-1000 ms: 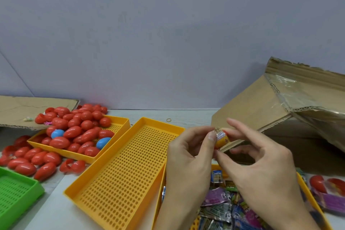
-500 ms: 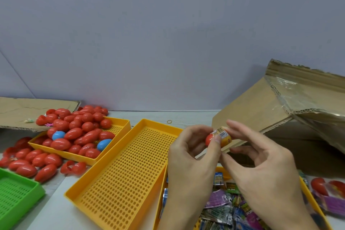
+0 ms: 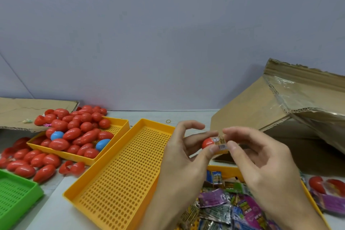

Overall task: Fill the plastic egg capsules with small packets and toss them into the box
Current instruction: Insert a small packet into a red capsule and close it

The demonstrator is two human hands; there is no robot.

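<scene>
Two hands raised together at mid-frame in the head view, above the near trays. Left hand gripping a red egg half between thumb and curled fingers, index finger lifted clear above it. Right hand pinching a small packet with thumb and fingertips, the packet wedged into the open mouth of the egg half and sticking out to the right, barcode facing the camera. Behind the hands and to the right, a cardboard box with its flap folded outward, clear tape shining on it. Directly below the hands, a yellow tray heaped with loose packets in purple, green and blue wrappers. Just left of that, a second yellow tray with a perforated floor. Farther left, a third yellow tray piled with red eggs and two blue eggs. More red eggs spilled on the table beside it, with a split-open red shell lying near the tray's front edge. At the lower left corner, a green tray, partly cut off. Along the far left, a flat sheet of cardboard. Near the wall, a small rubber band on the table. At the right edge, a clear bag holding red eggs and purple wrappers.
</scene>
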